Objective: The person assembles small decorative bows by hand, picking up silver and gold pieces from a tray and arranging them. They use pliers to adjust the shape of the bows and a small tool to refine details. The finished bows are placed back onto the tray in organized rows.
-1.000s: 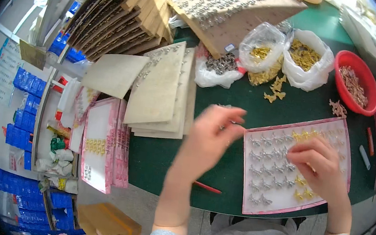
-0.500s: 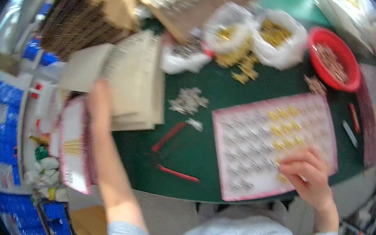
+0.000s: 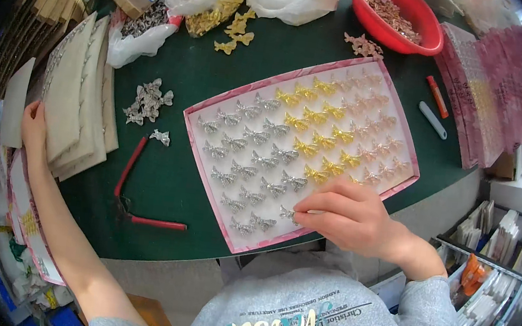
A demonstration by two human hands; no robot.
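A white board with a pink border (image 3: 206,205) lies on the green table, carrying rows of small silver, gold and pink bows. Over its near edge, my right hand (image 3: 361,219) is closed, thumb and fingertips pinching a silver bow (image 3: 286,213) at the end of the bottom row. At the far left, my left hand (image 3: 34,129) has its fingers closed at the edge of a beige card (image 3: 17,103), beside a stack of beige sheets (image 3: 66,99). Between the hands lie a loose pile of silver bows (image 3: 149,101), a single silver bow (image 3: 160,137) and red-handled pliers (image 3: 129,170).
Along the back stand a bag of dark silver pieces (image 3: 134,45), plastic bags (image 3: 295,7) of gold pieces and a red bowl (image 3: 398,42) of pinkish pieces. A red pen (image 3: 437,97) and white tool (image 3: 432,121) lie before stacked pink boards (image 3: 468,99) at the right.
The whole view has swung, so the table's things sit farther left and higher. My right hand has shifted from beside the gold bows to the bottom silver row. My left hand remains by the beige sheets.
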